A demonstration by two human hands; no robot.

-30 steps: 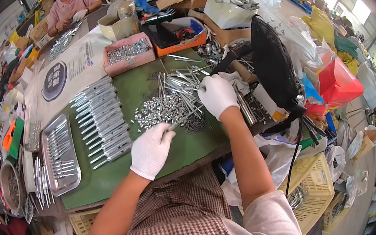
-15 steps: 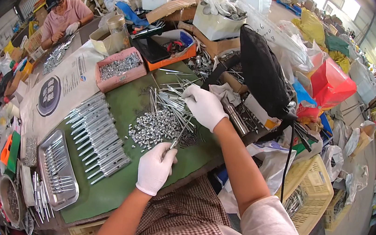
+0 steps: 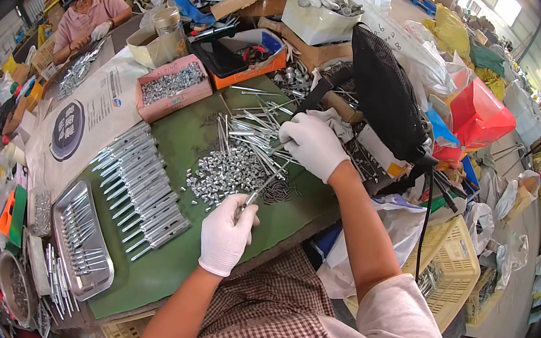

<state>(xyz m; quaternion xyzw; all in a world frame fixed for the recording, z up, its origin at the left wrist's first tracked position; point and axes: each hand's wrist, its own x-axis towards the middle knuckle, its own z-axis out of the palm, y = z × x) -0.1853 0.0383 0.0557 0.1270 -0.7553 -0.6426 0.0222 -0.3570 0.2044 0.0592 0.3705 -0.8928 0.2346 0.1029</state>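
My left hand [image 3: 227,237], in a white knit glove, is closed around a thin metal rod [image 3: 261,189] that slants up and away to the right. Beyond the rod's far end, my right hand [image 3: 314,144], also gloved, has its fingers pinched beside a loose pile of long metal rods [image 3: 253,133]; what they hold, if anything, is too small to make out. Below that pile, a heap of short silvery metal sleeves [image 3: 222,180] lies on the green mat [image 3: 181,129]. To the left, a row of metal tubes with thin rods [image 3: 139,190] is laid out side by side.
A steel tray [image 3: 101,280] of finished-looking rods sits at the left. Behind the mat stand a pink box [image 3: 175,90] of small parts and an orange box [image 3: 255,76]. A black mesh-covered object [image 3: 384,92] rises at the right. A co-worker [image 3: 86,18] works at the far left.
My right hand has moved right and slightly nearer, away from the left hand's rod. My left hand has shifted slightly farther away, still gripping the rod. The view has tilted a little.
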